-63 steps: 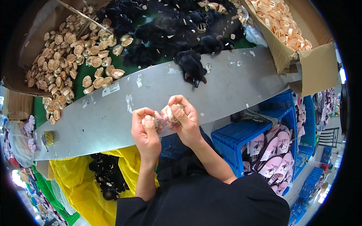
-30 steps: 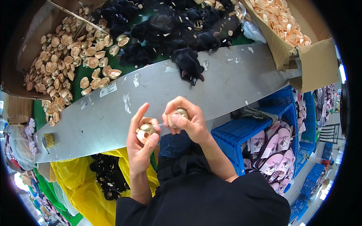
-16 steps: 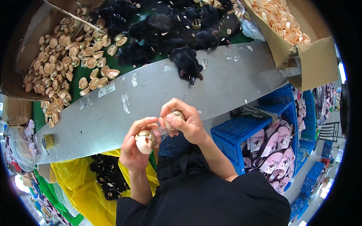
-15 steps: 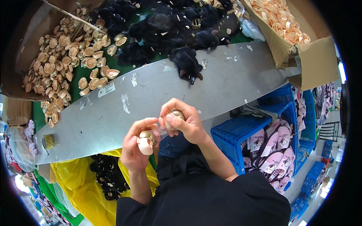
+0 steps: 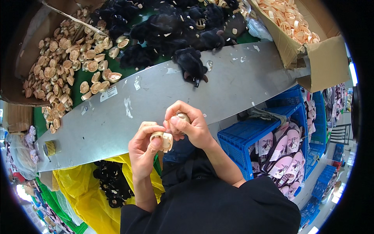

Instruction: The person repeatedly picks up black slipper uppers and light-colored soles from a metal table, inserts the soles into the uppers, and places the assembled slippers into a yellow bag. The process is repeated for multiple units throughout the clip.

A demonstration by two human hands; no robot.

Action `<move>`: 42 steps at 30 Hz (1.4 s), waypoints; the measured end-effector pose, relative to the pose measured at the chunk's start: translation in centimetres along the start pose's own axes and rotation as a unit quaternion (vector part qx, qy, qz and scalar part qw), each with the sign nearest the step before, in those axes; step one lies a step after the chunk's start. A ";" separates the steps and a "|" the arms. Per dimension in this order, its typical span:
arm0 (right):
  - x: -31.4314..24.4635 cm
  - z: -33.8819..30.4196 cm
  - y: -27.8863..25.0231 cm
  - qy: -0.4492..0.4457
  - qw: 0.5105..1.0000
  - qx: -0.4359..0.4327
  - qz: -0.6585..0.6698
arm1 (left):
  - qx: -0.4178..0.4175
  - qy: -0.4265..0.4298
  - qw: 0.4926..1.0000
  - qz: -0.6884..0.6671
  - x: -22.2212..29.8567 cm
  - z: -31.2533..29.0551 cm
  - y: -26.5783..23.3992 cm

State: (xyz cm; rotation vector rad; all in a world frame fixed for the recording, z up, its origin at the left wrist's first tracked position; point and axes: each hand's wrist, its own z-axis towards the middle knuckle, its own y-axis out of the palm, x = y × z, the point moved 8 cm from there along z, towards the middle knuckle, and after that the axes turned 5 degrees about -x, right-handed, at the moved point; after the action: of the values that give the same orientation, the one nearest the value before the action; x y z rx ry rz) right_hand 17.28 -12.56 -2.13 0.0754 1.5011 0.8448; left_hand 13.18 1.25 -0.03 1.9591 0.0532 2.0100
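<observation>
My left hand is closed on a beige plastic shell piece with a round opening; the thumb lies at its rim. Held in my right hand is a rounded gold and beige shell piece, pinched between thumb and fingers and mostly covered by them. The two hands are close together over the near edge of the grey metal table, fingertips almost touching. On the table beyond them lies a black furry bundle with a small dark tip.
Similar gold and beige shells are heaped at the left. More black furry bundles lie at the back. A cardboard box holds peach plastic bands. Right of me, a blue crate contains pink slippers. Yellow sheeting hangs lower left.
The shell piece in my left hand has turned, so its beige open ring shows instead of its gold side. My right hand has hardly moved.
</observation>
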 end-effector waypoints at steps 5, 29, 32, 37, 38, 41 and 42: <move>0.1 0.0 0.1 -0.005 1.000 0.015 -0.020 | 0.005 0.009 1.000 -0.005 -0.3 0.1 0.1; 1.2 0.1 -0.3 -0.003 1.000 0.017 0.022 | 0.049 -0.030 0.993 -0.104 -1.4 0.1 0.1; 1.3 0.1 -0.4 -0.021 0.999 0.015 0.025 | 0.056 -0.024 0.990 -0.124 -1.7 0.1 -0.1; 1.1 0.2 0.0 -0.021 0.999 0.015 0.036 | 0.065 -0.011 0.987 -0.145 -2.0 0.0 -0.4; 1.1 0.2 0.0 -0.022 0.999 0.014 0.039 | 0.067 -0.010 0.987 -0.144 -2.0 0.0 -0.4; 1.2 0.2 0.0 -0.023 0.998 0.018 0.049 | 0.071 -0.011 0.987 -0.146 -2.0 0.0 -0.4; 1.2 0.2 0.0 -0.024 0.998 0.018 0.052 | 0.071 -0.012 0.986 -0.149 -2.0 0.0 -0.4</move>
State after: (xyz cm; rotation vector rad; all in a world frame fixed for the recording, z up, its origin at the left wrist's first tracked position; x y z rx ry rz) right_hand 17.28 -11.83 -3.17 0.2015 1.4785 0.8936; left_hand 13.28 1.07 -2.05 1.9240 0.4666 1.8306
